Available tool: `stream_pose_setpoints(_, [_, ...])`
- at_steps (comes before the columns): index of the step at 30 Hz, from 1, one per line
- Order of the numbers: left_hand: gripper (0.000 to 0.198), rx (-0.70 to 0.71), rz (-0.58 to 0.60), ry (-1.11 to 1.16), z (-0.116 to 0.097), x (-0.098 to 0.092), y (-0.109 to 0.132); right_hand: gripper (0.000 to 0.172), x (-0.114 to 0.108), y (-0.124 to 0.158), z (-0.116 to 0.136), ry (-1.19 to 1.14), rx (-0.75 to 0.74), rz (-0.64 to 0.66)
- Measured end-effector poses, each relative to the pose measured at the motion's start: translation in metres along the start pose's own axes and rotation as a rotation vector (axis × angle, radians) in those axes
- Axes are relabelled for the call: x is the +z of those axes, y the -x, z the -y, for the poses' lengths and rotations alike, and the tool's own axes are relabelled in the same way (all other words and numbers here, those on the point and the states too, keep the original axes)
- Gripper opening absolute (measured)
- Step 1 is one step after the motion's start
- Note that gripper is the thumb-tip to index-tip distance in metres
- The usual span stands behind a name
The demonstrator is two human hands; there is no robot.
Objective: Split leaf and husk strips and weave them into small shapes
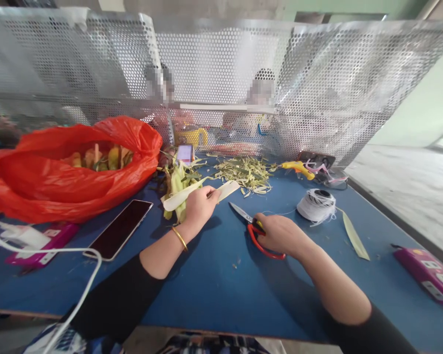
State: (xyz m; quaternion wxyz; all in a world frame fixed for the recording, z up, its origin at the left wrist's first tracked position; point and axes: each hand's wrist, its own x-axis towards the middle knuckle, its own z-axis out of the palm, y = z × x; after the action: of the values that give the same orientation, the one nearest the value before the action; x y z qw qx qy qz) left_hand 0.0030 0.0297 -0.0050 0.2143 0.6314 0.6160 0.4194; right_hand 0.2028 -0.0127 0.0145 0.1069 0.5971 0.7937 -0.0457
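My left hand (200,204), with a gold bangle at the wrist, is closed on a pale husk strip (179,197) whose ends stick out on both sides. My right hand (278,233) grips scissors with red handles (258,243); their blades look closed and point up and left, just short of the strip. Behind my left hand lies a bunch of green-yellow husks (177,182). A pile of thin cut strips (245,172) lies behind the scissors. To the right of my right hand stand a spool of white thread (316,205) and a single husk leaf (355,237).
A red plastic bag (70,191) with husk-coloured pieces fills the left. Near it are a dark phone (120,230), a purple box (44,246) and a white cable (92,278). A yellow glue gun (298,168) lies before the perforated metal screen (221,64); people sit beyond it.
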Motion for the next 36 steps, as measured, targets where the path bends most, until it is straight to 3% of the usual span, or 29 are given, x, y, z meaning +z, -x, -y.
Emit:
stream_pose_setpoints(4, [0.029,0.004,-0.046,0.017,0.004,0.000,-0.003,0.038,0.007,0.000,-0.007,-0.319,0.044,-0.046])
stream_pose_setpoints(10, [0.027,-0.007,-0.064,0.030,0.007,0.000,-0.007,0.049,0.017,-0.009,-0.011,-1.248,0.139,-0.188])
stream_pose_setpoints(12, [0.028,-0.008,-0.069,0.030,0.007,0.000,-0.008,0.052,0.016,-0.008,-0.009,-1.415,0.123,-0.188])
stream_pose_setpoints(21, [0.027,-0.027,-0.073,0.055,0.009,-0.001,-0.008,0.073,0.010,0.006,-0.011,-1.440,-0.169,-0.036])
stream_pose_setpoints(27, [0.026,-0.036,-0.043,0.080,0.006,0.000,-0.006,0.062,0.009,0.007,-0.010,-1.251,-0.158,-0.011])
stream_pose_setpoints(36, [0.030,-0.025,0.070,0.122,0.003,0.009,0.002,0.063,0.012,0.001,-0.007,-1.312,-0.088,-0.048])
